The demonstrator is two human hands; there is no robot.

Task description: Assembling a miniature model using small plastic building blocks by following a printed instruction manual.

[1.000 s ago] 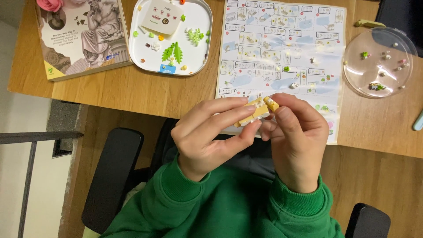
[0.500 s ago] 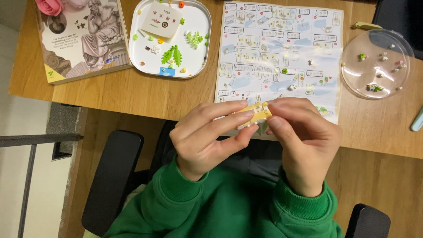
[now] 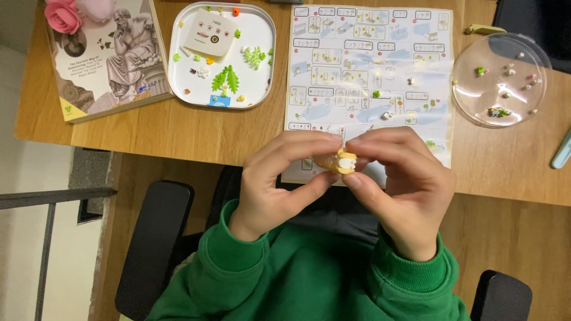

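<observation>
Both my hands meet in front of my chest, over the near edge of the wooden table (image 3: 178, 128). Between the fingertips sits a small yellow and white brick assembly (image 3: 340, 161). My left hand (image 3: 279, 181) pinches it from the left with thumb and fingers. From the right, my right hand (image 3: 399, 184) pinches the same piece. A printed instruction sheet (image 3: 369, 65) lies on the table just beyond my fingers, with a few tiny pieces resting on it. Green sleeves cover both wrists.
A white tray (image 3: 178, 77) holds green leaf pieces, small loose bits and a small paper packet. A clear round dish (image 3: 470, 101) with tiny pieces stands at the right. At the far left are a book (image 3: 104, 56) and a pink flower (image 3: 62, 15). Black chair armrests flank me.
My hands have dropped slightly toward me with the small assembly, and the fingers have shifted their grip around it. The table items have not moved.
</observation>
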